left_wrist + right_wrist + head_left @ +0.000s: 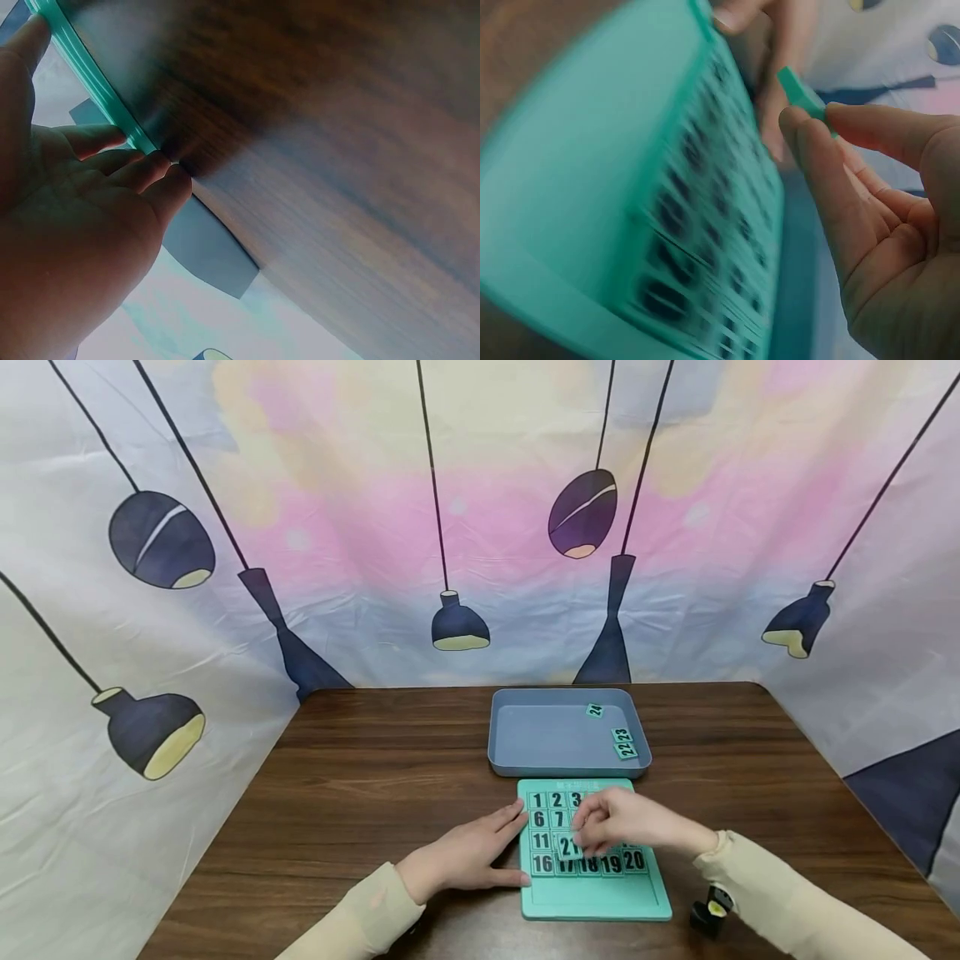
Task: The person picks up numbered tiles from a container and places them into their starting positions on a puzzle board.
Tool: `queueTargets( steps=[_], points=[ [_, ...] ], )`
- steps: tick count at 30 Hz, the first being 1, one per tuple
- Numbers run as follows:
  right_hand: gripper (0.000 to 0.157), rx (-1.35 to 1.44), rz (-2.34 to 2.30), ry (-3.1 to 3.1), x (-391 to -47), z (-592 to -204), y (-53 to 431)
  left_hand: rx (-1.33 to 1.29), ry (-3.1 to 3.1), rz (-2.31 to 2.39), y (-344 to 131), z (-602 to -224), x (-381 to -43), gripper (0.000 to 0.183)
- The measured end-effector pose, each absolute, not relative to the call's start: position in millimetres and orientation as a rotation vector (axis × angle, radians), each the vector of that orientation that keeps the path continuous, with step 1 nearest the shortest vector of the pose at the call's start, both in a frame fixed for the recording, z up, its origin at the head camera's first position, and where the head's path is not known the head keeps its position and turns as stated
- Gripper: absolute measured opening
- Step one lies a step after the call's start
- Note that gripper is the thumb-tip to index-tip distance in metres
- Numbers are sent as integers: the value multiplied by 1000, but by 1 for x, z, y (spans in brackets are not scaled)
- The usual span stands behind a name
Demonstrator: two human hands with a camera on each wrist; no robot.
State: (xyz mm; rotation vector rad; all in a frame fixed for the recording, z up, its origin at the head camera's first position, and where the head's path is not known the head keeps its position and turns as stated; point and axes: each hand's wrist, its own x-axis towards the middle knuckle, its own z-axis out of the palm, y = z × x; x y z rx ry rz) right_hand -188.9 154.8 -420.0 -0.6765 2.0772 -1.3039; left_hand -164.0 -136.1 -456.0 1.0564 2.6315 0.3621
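A green number board (592, 897) lies on the table with rows of numbered tiles set in it; its bottom row space is bare. Between thumb and fingers, my right hand (626, 820) pinches the number 21 tile (568, 847) just above the board, hiding part of the upper rows. The right wrist view shows that green tile (802, 94) edge-on at the fingertips. My left hand (472, 850) rests with fairly straight fingers along the board's left edge, and in the left wrist view its fingertips touch the green rim (94, 82).
A blue-grey tray (540, 768) stands behind the board. Inside it, toward the right, lie tile 24 (594, 711), tile 23 (621, 735) and tile 22 (626, 750). Brown wooden table (375, 760) surrounds both, with a lamp-printed cloth (360, 527) behind.
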Motion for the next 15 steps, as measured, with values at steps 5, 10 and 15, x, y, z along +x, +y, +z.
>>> queueTargets(
  steps=[5, 10, 15],
  points=[
    [9, -664, -1293, 2028, -172, -433, 146, 1058, 2634, 367, -135, -457, -164, 89],
    [7, -634, -1306, 2018, -160, -444, 141, 1056, 2645, 359, -134, -456, -163, 89],
    [11, -617, -1326, 2026, -154, -450, 136, 1052, 2651, 354, -136, -456, -162, 89]
  ],
)
